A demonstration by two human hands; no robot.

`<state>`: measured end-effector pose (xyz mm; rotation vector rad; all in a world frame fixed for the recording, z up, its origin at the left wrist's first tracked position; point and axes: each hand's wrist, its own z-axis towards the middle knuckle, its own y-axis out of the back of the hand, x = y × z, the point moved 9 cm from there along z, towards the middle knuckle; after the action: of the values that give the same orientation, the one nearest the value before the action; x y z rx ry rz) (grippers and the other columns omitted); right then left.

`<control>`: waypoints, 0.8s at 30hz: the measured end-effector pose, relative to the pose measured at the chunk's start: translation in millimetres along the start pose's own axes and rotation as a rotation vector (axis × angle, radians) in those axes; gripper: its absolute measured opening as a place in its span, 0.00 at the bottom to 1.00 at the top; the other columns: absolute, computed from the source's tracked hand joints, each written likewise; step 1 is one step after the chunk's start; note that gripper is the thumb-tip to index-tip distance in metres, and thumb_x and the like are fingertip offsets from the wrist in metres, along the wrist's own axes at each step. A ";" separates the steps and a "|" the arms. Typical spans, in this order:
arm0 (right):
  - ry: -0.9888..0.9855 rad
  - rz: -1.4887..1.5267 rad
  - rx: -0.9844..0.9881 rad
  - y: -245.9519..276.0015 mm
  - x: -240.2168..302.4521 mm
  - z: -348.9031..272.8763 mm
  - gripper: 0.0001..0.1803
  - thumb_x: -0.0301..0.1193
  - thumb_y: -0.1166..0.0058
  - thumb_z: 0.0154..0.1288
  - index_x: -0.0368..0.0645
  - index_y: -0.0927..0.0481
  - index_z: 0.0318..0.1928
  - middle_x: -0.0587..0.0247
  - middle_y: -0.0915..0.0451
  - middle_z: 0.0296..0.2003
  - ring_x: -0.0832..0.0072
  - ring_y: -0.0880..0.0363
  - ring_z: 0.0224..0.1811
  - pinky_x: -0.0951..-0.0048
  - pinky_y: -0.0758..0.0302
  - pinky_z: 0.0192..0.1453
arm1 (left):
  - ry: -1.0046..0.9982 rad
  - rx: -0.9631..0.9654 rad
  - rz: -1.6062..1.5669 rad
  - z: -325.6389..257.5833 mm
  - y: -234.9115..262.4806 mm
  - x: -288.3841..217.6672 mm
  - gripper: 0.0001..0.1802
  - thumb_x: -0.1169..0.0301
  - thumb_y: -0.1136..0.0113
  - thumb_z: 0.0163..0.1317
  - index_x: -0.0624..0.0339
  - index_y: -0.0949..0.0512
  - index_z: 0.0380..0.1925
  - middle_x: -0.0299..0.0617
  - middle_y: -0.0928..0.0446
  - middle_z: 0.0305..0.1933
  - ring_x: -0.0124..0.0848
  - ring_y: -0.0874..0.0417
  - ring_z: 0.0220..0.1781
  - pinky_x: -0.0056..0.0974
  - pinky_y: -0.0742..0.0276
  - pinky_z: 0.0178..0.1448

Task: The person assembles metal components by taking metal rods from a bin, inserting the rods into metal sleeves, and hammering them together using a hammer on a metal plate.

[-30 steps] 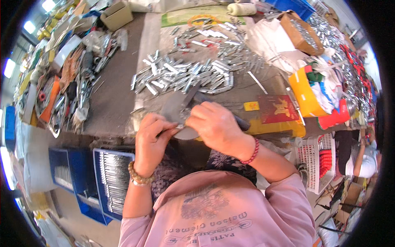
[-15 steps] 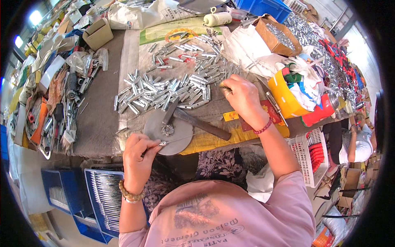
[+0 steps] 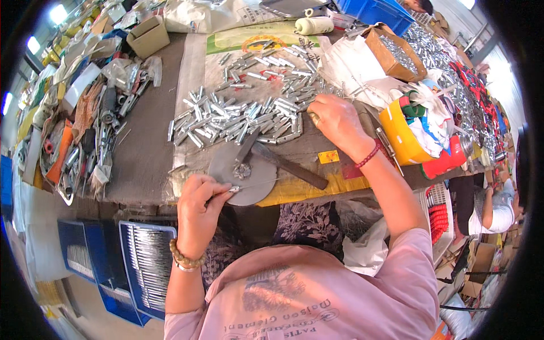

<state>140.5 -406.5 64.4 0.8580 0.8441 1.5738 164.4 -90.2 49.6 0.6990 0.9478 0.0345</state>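
Pinching a small silvery metal piece (image 3: 233, 188) between thumb and fingertips, the person's left hand (image 3: 199, 205) is holding it at the near rim of a round grey metal disc (image 3: 241, 173) fixed at the near edge of the workbench (image 3: 144, 153). The right hand (image 3: 335, 120) is reaching out over the far-right fringe of a wide heap of short silver tubes (image 3: 238, 116), its fingers curled down among them; whether they have closed on one cannot be told. A long dark lever (image 3: 286, 164) is lying across the disc toward the right. Judging from the heap, most of the tubes are still waiting loose on the bench, while a blue tray (image 3: 148, 266) of ranked silver pieces is sitting below the near-left edge. To the right, a yellow tub (image 3: 403, 139) stuffed with cloth is standing beside a red container (image 3: 447, 161). Compared with a second ago, the right hand is no longer at the disc beside the left; it is now stretching away to the heap, while the left is remaining at the disc's rim.
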 end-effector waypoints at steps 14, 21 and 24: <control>0.086 0.505 0.104 22.1 144.8 11.8 0.06 0.23 0.37 0.57 0.41 0.20 0.36 0.56 0.21 0.33 0.54 0.18 0.38 0.57 0.19 0.43 | -0.060 0.002 0.067 3.1 2.1 -6.5 0.09 0.80 0.25 0.54 0.62 0.15 0.35 0.43 0.22 0.36 0.45 0.18 0.40 0.44 0.22 0.44; 0.191 0.524 0.161 4.5 173.7 14.6 0.07 0.24 0.36 0.57 0.40 0.21 0.35 0.56 0.22 0.35 0.53 0.18 0.40 0.56 0.19 0.45 | -0.080 -0.028 0.022 1.8 3.0 -8.4 0.08 0.79 0.26 0.55 0.60 0.16 0.34 0.45 0.22 0.35 0.48 0.19 0.40 0.47 0.23 0.43; 0.219 0.535 0.178 1.1 177.7 15.1 0.07 0.24 0.36 0.57 0.40 0.22 0.35 0.55 0.22 0.35 0.52 0.19 0.41 0.55 0.19 0.46 | -0.078 -0.031 0.018 1.1 4.0 -8.1 0.08 0.79 0.26 0.55 0.60 0.16 0.34 0.45 0.22 0.35 0.48 0.19 0.41 0.47 0.24 0.43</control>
<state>128.9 -230.2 88.7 1.1173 0.9718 2.1106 161.5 -90.2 58.2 0.6756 0.8641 0.0379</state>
